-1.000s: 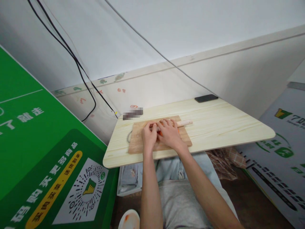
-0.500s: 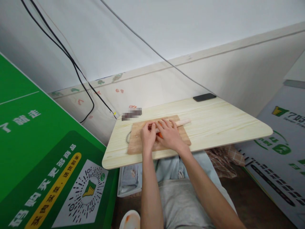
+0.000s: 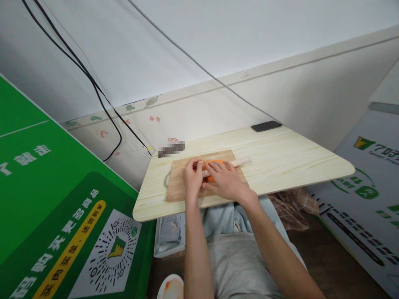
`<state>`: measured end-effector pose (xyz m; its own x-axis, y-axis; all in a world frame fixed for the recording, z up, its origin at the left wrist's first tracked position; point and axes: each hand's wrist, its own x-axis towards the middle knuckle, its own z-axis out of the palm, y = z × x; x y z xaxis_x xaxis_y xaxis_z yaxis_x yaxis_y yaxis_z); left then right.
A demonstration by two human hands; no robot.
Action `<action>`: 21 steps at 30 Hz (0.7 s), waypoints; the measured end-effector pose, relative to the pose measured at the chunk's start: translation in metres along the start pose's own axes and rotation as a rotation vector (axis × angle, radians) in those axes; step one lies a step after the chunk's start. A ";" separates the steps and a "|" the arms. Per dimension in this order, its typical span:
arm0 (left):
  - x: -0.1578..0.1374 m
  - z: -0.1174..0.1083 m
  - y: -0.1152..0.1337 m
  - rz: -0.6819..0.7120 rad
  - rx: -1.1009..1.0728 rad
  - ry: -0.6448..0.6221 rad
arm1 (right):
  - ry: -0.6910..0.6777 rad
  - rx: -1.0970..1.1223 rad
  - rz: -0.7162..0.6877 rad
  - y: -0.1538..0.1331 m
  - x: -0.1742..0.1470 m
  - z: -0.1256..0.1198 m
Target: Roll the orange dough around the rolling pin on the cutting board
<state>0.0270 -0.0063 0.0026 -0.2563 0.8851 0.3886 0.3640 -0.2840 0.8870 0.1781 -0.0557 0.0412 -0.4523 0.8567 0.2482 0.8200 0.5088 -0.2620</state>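
Note:
A wooden cutting board point(image 3: 177, 187) lies on the table under both my hands. Across it, slanting to the right, lies a long pale rod point(image 3: 243, 161) whose far end juts past the board's edge. Bright orange pieces that look like carrot point(image 3: 210, 179) show on either side of the rod, partly covered by fingers. My left hand point(image 3: 193, 176) is closed at the left end of the bundle, thumb and fingers bent around a reddish-brown bit I cannot make out. Over the rod and orange pieces rests my right hand point(image 3: 225, 178), fingers curved across the rod, thumb nearer me.
A black phone point(image 3: 266, 126) lies at the table's point(image 3: 296, 162) back right edge. A blurred-out dark object point(image 3: 171, 149) sits at the back left. Cables point(image 3: 93, 83) hang along the wall. Green panels point(image 3: 46, 199) stand left, and a white bin point(image 3: 170, 249) is below.
My right hand has shifted slightly nearer me and to the right, uncovering more orange beyond the fingers. The rod's end has slid slightly right. My left hand stays in about the same place.

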 end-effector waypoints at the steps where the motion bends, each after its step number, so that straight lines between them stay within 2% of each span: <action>1: 0.000 0.000 0.000 -0.003 -0.005 0.003 | 0.006 -0.004 0.001 0.000 0.002 0.002; 10: 0.001 0.000 -0.002 0.008 -0.012 -0.003 | 0.161 -0.044 0.054 -0.002 0.023 0.023; 21: -0.001 0.000 0.002 -0.003 -0.010 0.007 | 0.026 0.004 -0.015 0.001 0.001 0.006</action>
<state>0.0279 -0.0081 0.0043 -0.2634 0.8833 0.3879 0.3542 -0.2854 0.8905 0.1760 -0.0541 0.0354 -0.4547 0.8466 0.2765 0.8121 0.5216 -0.2615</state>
